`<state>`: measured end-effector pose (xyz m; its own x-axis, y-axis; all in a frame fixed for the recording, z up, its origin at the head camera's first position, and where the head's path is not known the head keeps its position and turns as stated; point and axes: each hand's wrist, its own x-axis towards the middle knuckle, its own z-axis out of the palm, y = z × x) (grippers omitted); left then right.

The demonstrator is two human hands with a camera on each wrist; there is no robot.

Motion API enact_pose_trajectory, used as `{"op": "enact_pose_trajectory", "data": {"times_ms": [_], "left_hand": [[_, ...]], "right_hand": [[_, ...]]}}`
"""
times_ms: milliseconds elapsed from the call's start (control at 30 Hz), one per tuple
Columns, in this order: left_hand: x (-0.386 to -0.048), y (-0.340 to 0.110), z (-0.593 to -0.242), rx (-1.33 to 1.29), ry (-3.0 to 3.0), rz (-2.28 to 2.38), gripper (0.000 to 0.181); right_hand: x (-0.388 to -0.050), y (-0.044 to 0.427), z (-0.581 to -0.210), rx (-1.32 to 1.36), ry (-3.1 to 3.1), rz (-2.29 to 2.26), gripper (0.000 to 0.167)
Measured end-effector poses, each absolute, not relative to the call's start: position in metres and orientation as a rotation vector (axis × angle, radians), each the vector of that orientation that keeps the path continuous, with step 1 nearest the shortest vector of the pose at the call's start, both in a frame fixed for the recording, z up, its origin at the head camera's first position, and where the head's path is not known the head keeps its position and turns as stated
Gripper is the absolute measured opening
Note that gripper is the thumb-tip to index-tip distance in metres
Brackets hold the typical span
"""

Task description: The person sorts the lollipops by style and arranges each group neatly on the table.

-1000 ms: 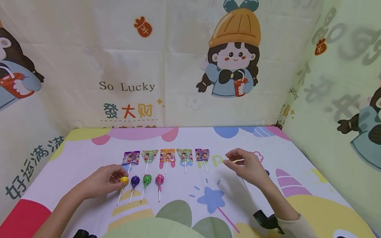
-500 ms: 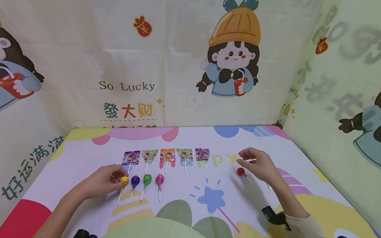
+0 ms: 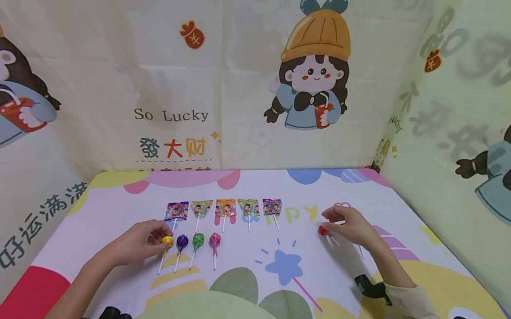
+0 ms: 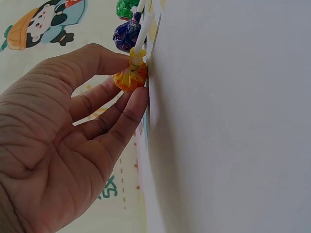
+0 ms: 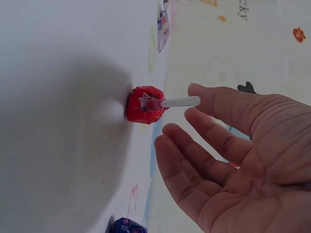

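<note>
A yellow-wrapped lollipop [image 4: 130,77] lies at the left end of the near row, and my left hand [image 3: 139,242] pinches its round head between thumb and fingers. Beside it in the head view are a purple lollipop [image 3: 182,242], a green one [image 3: 198,240] and a pink one [image 3: 215,239]. On the right, my right hand [image 3: 352,227] hovers over a red lollipop [image 5: 145,105] on the table. Its fingers are loosely bent and spread. The white stick [image 5: 180,102] reaches close to the thumb; whether they touch, I cannot tell.
Behind the near row lie several lollipops in flat printed wrappers, such as an orange one [image 3: 226,208]. A dark purple-blue lollipop [image 5: 127,226] sits near the right hand. The patterned tablecloth [image 3: 257,184] meets a printed backdrop [image 3: 242,82].
My right hand has shifted right, then lowered slightly toward the red lollipop, which was hidden a second ago. My left hand stays on the yellow lollipop.
</note>
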<state>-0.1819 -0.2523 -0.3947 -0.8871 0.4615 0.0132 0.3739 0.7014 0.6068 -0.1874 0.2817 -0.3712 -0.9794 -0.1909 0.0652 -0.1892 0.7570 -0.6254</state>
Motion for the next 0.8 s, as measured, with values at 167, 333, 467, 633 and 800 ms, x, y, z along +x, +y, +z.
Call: {"op": "enact_pose_trajectory", "data": {"times_ms": [167,333,467,633,800], "left_hand": [[-0.182,-0.253,-0.395,0.679,2.766,0.94,0.023],[-0.181,-0.252,-0.395,0.663,2.765,0.942,0.023],[-0.181,-0.252,-0.394,0.659,2.762,0.945,0.023],[-0.182,-0.252,-0.394,0.655,2.763,0.939,0.023],[-0.182,-0.253,-0.394,0.66,2.758,0.944,0.023]], "right_hand": [[-0.189,0.282,-0.375,-0.27,2.913,-1.051,0.032],[-0.19,0.284,-0.381,-0.271,2.875,-1.078,0.031],[-0.191,0.285,-0.385,-0.278,2.859,-1.09,0.031],[-0.192,0.285,-0.388,-0.247,2.868,-1.074,0.033],[-0.192,0.284,-0.388,-0.201,2.867,-1.055,0.034]]}}
